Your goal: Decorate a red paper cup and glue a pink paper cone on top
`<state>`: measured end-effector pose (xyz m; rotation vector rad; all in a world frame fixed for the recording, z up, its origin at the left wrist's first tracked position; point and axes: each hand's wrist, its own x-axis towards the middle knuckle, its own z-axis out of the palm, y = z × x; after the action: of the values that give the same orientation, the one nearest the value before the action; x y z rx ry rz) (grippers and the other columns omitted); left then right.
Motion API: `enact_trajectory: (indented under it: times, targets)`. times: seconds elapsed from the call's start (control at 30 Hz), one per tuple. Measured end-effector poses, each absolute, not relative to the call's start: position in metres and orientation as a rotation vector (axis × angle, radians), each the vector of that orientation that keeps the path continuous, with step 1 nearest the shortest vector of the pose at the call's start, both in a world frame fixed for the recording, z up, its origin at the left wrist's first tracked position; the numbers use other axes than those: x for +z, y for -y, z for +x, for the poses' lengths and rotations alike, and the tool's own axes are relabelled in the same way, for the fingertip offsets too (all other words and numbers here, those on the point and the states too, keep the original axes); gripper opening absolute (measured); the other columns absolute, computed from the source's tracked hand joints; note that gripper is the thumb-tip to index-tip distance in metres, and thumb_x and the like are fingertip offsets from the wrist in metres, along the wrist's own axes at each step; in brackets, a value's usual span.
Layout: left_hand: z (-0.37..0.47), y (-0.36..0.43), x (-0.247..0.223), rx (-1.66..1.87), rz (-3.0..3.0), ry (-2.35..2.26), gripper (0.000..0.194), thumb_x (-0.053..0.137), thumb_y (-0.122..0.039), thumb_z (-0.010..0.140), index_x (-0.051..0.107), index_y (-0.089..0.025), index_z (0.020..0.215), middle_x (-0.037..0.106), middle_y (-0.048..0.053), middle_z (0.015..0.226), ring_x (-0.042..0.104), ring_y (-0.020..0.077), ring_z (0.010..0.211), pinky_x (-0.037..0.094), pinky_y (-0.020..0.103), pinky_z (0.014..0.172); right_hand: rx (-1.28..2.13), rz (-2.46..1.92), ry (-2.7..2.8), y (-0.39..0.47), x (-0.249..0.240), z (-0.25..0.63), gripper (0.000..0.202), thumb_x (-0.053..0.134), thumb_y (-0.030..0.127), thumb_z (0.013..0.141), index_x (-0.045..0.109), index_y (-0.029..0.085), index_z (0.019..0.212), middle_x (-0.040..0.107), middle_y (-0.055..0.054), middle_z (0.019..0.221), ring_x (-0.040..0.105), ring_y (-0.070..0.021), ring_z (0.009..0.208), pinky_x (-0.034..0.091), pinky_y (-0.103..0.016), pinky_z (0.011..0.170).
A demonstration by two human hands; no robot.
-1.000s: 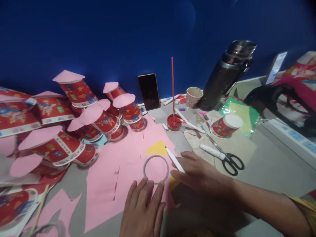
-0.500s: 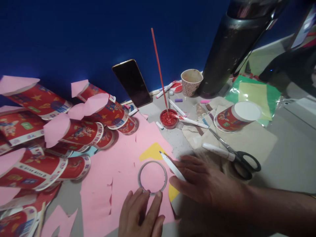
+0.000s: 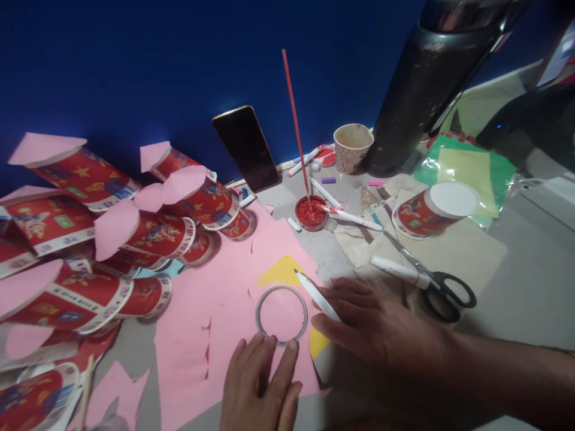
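Note:
A grey ring (image 3: pixel 257 320) lies on a large pink paper sheet (image 3: pixel 188 359), over pink paper and close to a yellow paper piece (image 3: pixel 283 270). My left hand (image 3: pixel 263 380) rests at the ring's near edge, its fingers stretched and apart with the tips touching the rim. In my right hand (image 3: pixel 372 323) a white marker (image 3: pixel 318 296) is held between thumb and fingers, its dark tip uncapped and pointing away to the left. The tip is near the yellow paper, just beyond the ring's upper right edge. Another yellow scrap (image 3: pixel 318 342) shows under that hand.
Red paper cups with pink paper tops (image 3: pixel 157 233) crowd the left. A phone (image 3: pixel 247 146) leans on the blue wall. Behind my right hand are red paint (image 3: pixel 311 214), scissors (image 3: pixel 431 278), a capped marker (image 3: pixel 398 270), a red cup (image 3: pixel 415 215) and a black flask (image 3: pixel 413 90).
The whole view has shifted slightly, so things appear a little further right. Both hands, the ring and the marker keep about the same places on the paper.

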<state>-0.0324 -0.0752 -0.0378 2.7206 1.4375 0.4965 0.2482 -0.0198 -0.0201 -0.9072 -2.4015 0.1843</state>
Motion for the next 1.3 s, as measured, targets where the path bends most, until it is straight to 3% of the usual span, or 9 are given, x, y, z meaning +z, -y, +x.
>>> enact_trajectory:
  times: [0.23, 0.53, 0.63, 0.77, 0.87, 0.93, 1.03, 1.1, 1.3]
  targets:
    - [-0.031, 0.076, -0.037, 0.490, 2.712, -1.422, 0.053, 0.062, -0.008, 0.094, 0.057, -0.029, 0.143, 0.055, 0.012, 0.136, 0.051, 0.0323, 0.136, 0.042, 0.058, 0.118, 0.224, -0.920, 2.444, 0.022, -0.020, 0.251, 0.022, 0.052, 0.012, 0.103, 0.062, 0.014, 0.123, 0.076, -0.012, 0.108, 0.064, -0.0263, 0.127, 0.048, -0.046, 0.113]
    - [-0.034, 0.070, -0.034, 0.481, 2.787, -1.312, 0.052, 0.063, -0.013, 0.095, 0.056, -0.025, 0.145, 0.055, 0.011, 0.135, 0.050, 0.0293, 0.136, 0.032, 0.051, 0.124, 0.253, -0.929, 2.422, 0.021, -0.016, 0.250, 0.022, 0.054, 0.014, 0.103, 0.064, 0.017, 0.123, 0.076, -0.014, 0.116, 0.067, -0.0267, 0.124, 0.052, -0.046, 0.111]
    - [-0.030, 0.069, -0.029, 0.498, 2.787, -1.299, 0.050, 0.063, -0.013, 0.095, 0.058, -0.021, 0.144, 0.053, 0.012, 0.135, 0.049, 0.0278, 0.135, 0.025, 0.048, 0.127, 0.278, -0.896, 2.437, 0.020, -0.016, 0.250, 0.028, 0.057, 0.010, 0.101, 0.061, 0.014, 0.128, 0.075, -0.015, 0.114, 0.069, -0.0266, 0.117, 0.051, -0.047, 0.111]
    - [-0.020, 0.075, -0.027, 0.614, 2.668, -1.427, 0.041, 0.059, -0.017, 0.098, 0.062, -0.023, 0.139, 0.055, 0.011, 0.132, 0.050, 0.0283, 0.132, 0.027, 0.048, 0.124, 0.341, -0.827, 2.369, 0.016, -0.013, 0.255, 0.043, 0.053, 0.008, 0.102, 0.052, 0.015, 0.144, 0.075, -0.014, 0.118, 0.070, -0.0249, 0.113, 0.049, -0.050, 0.109]
    - [-0.016, 0.078, -0.030, 0.673, 2.592, -1.493, 0.038, 0.057, -0.021, 0.100, 0.065, -0.026, 0.136, 0.061, 0.010, 0.125, 0.053, 0.0278, 0.126, 0.029, 0.048, 0.121, 0.482, -0.797, 2.216, 0.011, -0.002, 0.256, 0.047, 0.055, 0.016, 0.103, 0.050, 0.022, 0.149, 0.076, -0.004, 0.095, 0.072, -0.0192, 0.089, 0.056, -0.038, 0.089]
    - [-0.016, 0.078, -0.032, 0.656, 2.585, -1.478, 0.037, 0.058, -0.024, 0.100, 0.065, -0.025, 0.137, 0.065, 0.009, 0.123, 0.055, 0.0279, 0.124, 0.028, 0.048, 0.119, 0.563, -0.855, 2.104, 0.008, 0.009, 0.251, 0.039, 0.056, 0.022, 0.104, 0.059, 0.024, 0.142, 0.074, -0.001, 0.082, 0.069, -0.0174, 0.077, 0.055, -0.031, 0.075]
    - [-0.016, 0.078, -0.035, 0.660, 2.604, -1.513, 0.034, 0.062, -0.027, 0.098, 0.067, -0.025, 0.132, 0.070, 0.009, 0.119, 0.059, 0.0279, 0.122, 0.028, 0.047, 0.117, 0.753, -1.074, 1.935, 0.003, 0.024, 0.235, 0.020, 0.060, 0.031, 0.102, 0.075, 0.021, 0.111, 0.077, -0.006, 0.087, 0.072, -0.0190, 0.079, 0.056, -0.029, 0.072]
    - [-0.015, 0.078, -0.037, 0.676, 2.620, -1.561, 0.032, 0.064, -0.026, 0.097, 0.068, -0.028, 0.128, 0.072, 0.007, 0.116, 0.061, 0.0268, 0.119, 0.029, 0.046, 0.116, 0.948, -1.234, 1.806, 0.001, 0.030, 0.220, 0.018, 0.064, 0.034, 0.097, 0.075, 0.020, 0.094, 0.078, -0.006, 0.087, 0.073, -0.0191, 0.077, 0.056, -0.027, 0.068]
    - [-0.011, 0.083, -0.044, 0.554, 2.750, -1.634, 0.035, 0.066, -0.028, 0.096, 0.066, -0.028, 0.132, 0.074, 0.006, 0.123, 0.062, 0.0280, 0.125, 0.033, 0.050, 0.112, 1.125, -1.257, 1.766, 0.001, 0.026, 0.188, 0.019, 0.067, 0.037, 0.090, 0.073, 0.020, 0.085, 0.076, -0.002, 0.081, 0.071, -0.0168, 0.071, 0.054, -0.026, 0.067]
